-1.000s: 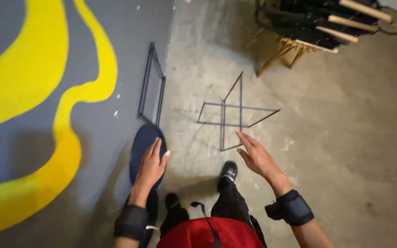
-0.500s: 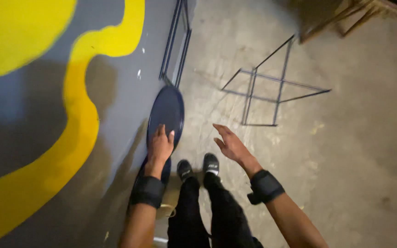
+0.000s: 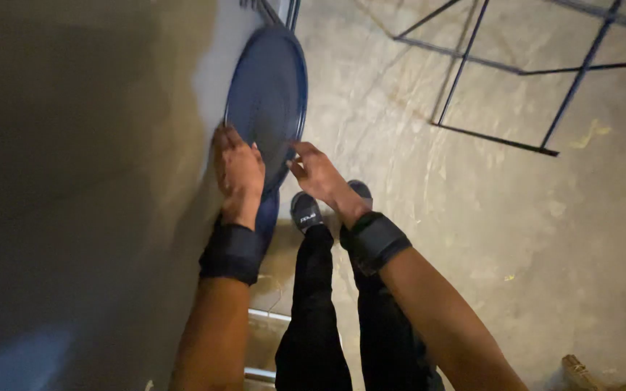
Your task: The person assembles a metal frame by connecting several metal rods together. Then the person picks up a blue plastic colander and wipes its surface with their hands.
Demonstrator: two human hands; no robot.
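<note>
Leaning against the wall (image 3: 74,181), a round dark blue disc (image 3: 269,94) stands on edge, its lower rim hidden behind the person's hands and its top edge running up to a thin metal frame that the picture cuts off. The left hand (image 3: 239,174) lies on the disc's lower left rim, fingers curled over the edge between disc and wall; how firmly it grips cannot be told, since the fingertips are out of sight behind the rim. The right hand (image 3: 318,174) touches the lower right rim with fingers bent and slightly spread, thumb side toward the disc; whether it pinches the edge or only rests on it is hard to make out. Both wrists wear black bands (image 3: 374,239). Below the hands, two dark shoes (image 3: 306,211) stand on the concrete floor (image 3: 472,239), the right one mostly covered by the right wrist, and black trouser legs run down to the bottom edge. A wire frame (image 3: 487,80) of thin dark rods stands well apart on the floor to the right, cropped at the top. The wall's left part is in deep shadow, its surface unreadable.
</note>
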